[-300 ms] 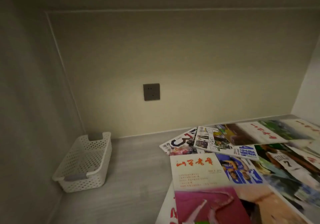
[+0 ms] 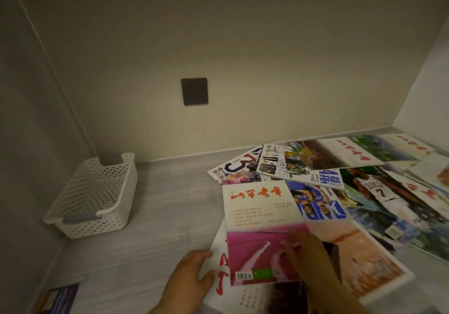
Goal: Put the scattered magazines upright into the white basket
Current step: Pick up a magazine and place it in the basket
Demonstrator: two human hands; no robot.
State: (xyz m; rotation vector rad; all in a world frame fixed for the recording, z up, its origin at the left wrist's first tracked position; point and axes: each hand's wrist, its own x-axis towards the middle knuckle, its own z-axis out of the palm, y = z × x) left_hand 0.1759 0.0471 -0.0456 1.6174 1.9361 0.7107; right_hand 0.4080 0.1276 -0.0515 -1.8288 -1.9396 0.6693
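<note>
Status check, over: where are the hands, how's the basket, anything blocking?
Left hand open at the pile's edge; right hand flat on the pink-cover magazine. White basket empty, far left. Nothing lifted yet. Shelf between them unobstructed.

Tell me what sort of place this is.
Probably a built-in alcove or cupboard shelf in a home. Plain walls close in on three sides of a grey wood-grain shelf, a dark wall socket sits in the back wall, and a white basket and scattered magazines lie on it.
</note>
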